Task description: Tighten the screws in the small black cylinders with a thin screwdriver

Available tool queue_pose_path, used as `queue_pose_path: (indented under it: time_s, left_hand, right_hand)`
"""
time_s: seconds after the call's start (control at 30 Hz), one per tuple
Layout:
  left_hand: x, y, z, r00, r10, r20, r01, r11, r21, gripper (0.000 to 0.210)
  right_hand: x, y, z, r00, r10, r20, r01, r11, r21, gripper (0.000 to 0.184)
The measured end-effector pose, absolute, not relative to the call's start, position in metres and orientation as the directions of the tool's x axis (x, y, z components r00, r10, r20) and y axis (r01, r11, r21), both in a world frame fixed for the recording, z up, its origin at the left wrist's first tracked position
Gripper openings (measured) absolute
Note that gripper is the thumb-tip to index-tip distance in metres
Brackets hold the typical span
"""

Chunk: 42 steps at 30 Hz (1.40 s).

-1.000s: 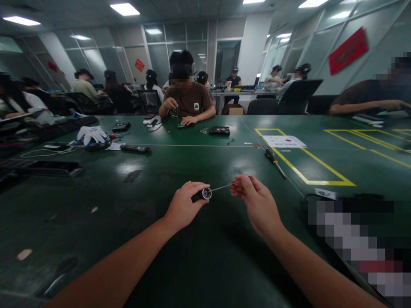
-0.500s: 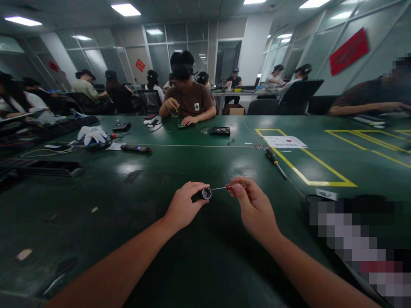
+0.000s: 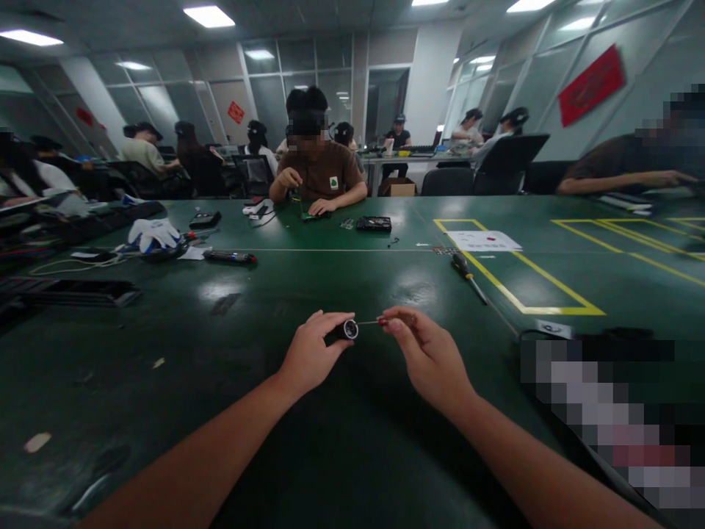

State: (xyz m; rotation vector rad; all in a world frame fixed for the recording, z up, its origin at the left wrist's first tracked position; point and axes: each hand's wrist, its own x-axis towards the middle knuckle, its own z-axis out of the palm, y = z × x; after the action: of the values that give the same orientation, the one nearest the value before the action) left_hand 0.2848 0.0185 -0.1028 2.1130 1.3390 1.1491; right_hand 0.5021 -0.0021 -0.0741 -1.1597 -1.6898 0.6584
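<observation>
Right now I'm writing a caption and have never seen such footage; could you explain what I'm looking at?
There's no machine here: these are a person's bare hands, seen by a camera worn on their head, looking forward and down. The left hand holds a dark cylinder with a pale-rimmed end. The right hand holds a thin tool, its shaft pointing toward the cylinder. On the green table lie a larger screwdriver and a printed sheet. Across sits a co-worker.

Black cylinder [image 3: 335, 333], pale rim [image 3: 357, 330], green table [image 3: 352, 441].

Head-worn view — forward, downward, hands [image 3: 311, 353] near
</observation>
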Motion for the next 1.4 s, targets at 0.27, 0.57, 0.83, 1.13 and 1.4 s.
queue_pose_path:
  time_s: [0.27, 0.57, 0.83, 1.13, 1.4]
  left_hand:
    - [0.283, 0.020, -0.104, 0.144, 0.922, 0.360, 0.533, -0.379, 0.757, 0.038]
    - [0.286, 0.019, -0.105, 0.245, 0.881, 0.404, 0.545, -0.470, 0.694, 0.045]
    - [0.284, 0.022, -0.107, 0.206, 0.926, 0.317, 0.528, -0.378, 0.760, 0.037]
    - [0.284, 0.022, -0.105, 0.215, 0.909, 0.358, 0.527, -0.417, 0.741, 0.037]
    - [0.284, 0.021, -0.103, 0.299, 0.919, 0.257, 0.532, -0.384, 0.754, 0.038]
  right_hand:
    - [0.503, -0.004, -0.069, -0.188, 0.895, 0.404, 0.456, 0.444, -0.771, 0.021]
    - [0.502, 0.016, -0.087, 0.036, 0.988, 0.151, 0.064, 0.149, -0.987, 0.034]
    - [0.502, 0.013, -0.084, -0.052, 0.975, 0.214, 0.123, 0.219, -0.968, 0.028]
    - [0.500, 0.015, -0.088, -0.055, 0.984, 0.168, 0.024, 0.170, -0.985, 0.028]
    - [0.501, 0.016, -0.087, -0.003, 0.997, 0.080, -0.045, 0.080, -0.996, 0.029]
